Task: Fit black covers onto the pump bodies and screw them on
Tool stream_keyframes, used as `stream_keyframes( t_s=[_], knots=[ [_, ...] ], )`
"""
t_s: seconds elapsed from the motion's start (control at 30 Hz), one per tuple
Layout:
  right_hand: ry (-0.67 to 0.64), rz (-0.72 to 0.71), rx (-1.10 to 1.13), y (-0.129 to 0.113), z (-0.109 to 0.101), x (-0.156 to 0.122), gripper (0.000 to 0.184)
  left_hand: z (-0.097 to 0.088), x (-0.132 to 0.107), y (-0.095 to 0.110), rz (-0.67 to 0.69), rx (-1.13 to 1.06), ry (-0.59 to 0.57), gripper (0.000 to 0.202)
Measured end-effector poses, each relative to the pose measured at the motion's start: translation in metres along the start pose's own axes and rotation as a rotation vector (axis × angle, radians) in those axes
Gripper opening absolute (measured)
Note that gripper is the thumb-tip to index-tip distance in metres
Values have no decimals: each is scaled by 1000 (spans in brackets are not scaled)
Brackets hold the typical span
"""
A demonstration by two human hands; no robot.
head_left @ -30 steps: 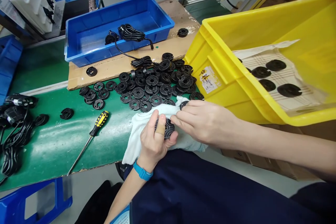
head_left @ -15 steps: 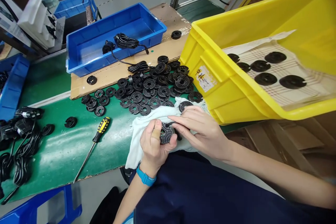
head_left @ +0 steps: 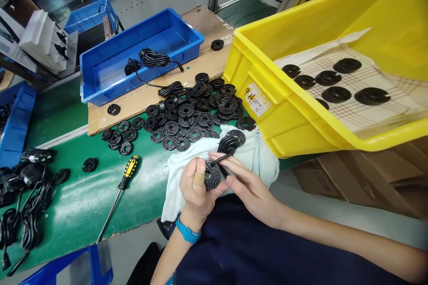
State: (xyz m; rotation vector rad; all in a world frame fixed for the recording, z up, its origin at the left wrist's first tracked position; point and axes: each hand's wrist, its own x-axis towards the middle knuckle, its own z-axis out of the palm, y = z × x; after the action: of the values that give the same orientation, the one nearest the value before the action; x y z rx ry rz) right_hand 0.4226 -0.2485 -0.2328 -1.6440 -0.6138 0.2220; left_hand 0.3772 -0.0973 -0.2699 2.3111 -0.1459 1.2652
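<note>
My left hand (head_left: pixel 197 189), a blue band on its wrist and tape on one finger, grips a black disc with a grooved face (head_left: pixel 212 175). A thin black cable (head_left: pixel 222 157) runs from the disc's upper edge to a coiled bundle (head_left: pixel 229 143) on the pale cloth (head_left: pixel 180 162). At the disc's right side is my right hand (head_left: pixel 249 187), fingers stretched out and thumb apart, its fingertips beside the cable. Behind the coil, another grooved disc (head_left: pixel 238 135) rests on the cloth. A heap of similar black discs (head_left: pixel 187 118) lies beyond the cloth.
A yellow bin (head_left: pixel 267 120) at right holds several black slotted discs on checked cloth. A blue tray (head_left: pixel 110 93) with cable coils sits on cardboard (head_left: pixel 214 60). A yellow-black screwdriver (head_left: pixel 129 171) lies on the green bench (head_left: pixel 76 200), with black cables (head_left: pixel 31 231) farther left.
My right fingers have moved off their pinch on the cable and spread beside the disc. The coiled cable now shows on the cloth above my hands. The view has shifted slightly.
</note>
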Motion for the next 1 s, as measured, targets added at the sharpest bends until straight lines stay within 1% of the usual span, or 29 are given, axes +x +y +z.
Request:
stream_keyframes(
  t_s=[0.07,0.13,0.2,0.27,0.33,0.43,0.47,0.5,0.57,0.63,0.67,0.77,0.9,1.0],
  knots=[
    [-103,129,127,-1,3,3,44,1,-2,0,11,-2,-2,69],
    [-154,172,220,0,7,6,46,0,-5,0,22,-20,-8,71],
    [-149,129,267,2,11,9,47,-4,-7,1,17,-65,-34,71],
    [-119,60,289,6,16,11,47,-9,-8,5,-55,-150,-70,63],
    [-92,1,318,10,20,13,44,-14,-5,12,-246,-248,-70,43],
    [-86,-54,346,13,24,16,39,-19,4,24,-636,-419,-29,16],
    [-94,-63,344,13,25,17,38,-20,8,27,-746,-493,-32,13],
    [-104,-71,343,13,26,19,39,-21,11,29,-827,-579,-49,13],
    [-119,-91,355,12,27,22,41,-21,15,31,-919,-731,-100,25],
    [-133,-108,380,12,26,25,42,-21,16,30,-919,-791,-134,39],
    [-139,-113,392,12,26,27,42,-20,16,30,-906,-790,-145,41],
    [-150,-105,419,13,24,30,41,-19,14,29,-882,-765,-152,41],
    [-135,-71,385,16,23,32,43,-16,20,27,-902,-804,-125,44],
    [-104,-85,345,19,25,35,41,-12,26,23,-846,-826,-124,46]
  ],
)
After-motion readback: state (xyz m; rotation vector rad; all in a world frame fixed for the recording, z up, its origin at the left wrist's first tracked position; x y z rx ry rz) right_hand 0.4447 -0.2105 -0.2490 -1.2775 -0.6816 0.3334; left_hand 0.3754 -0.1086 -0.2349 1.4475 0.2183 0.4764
